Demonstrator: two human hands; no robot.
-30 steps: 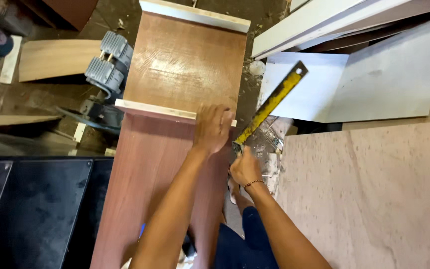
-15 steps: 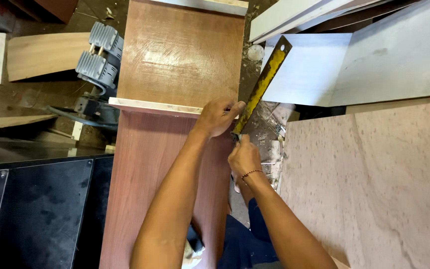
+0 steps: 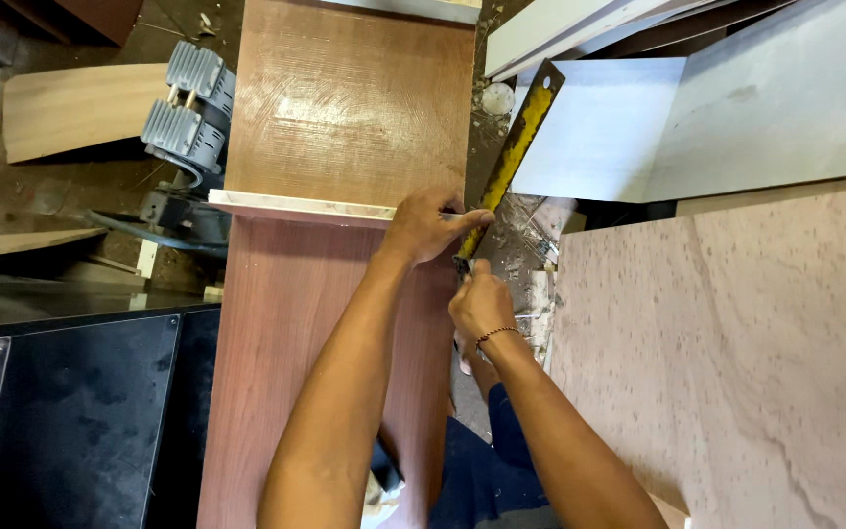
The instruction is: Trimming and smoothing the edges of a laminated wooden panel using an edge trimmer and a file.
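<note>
Both hands work the yellow saw (image 3: 513, 147) at the right edge of the reddish-brown board (image 3: 345, 147), centre frame. Left hand (image 3: 426, 225) presses flat on the board, thumb steadying the blade; right hand (image 3: 482, 304) is fisted round the handle. Cut looks barely started — the white strip (image 3: 301, 207) crosses the board. Grey clamps (image 3: 188, 103) upper left, pale panel (image 3: 736, 343) lower right.
</note>
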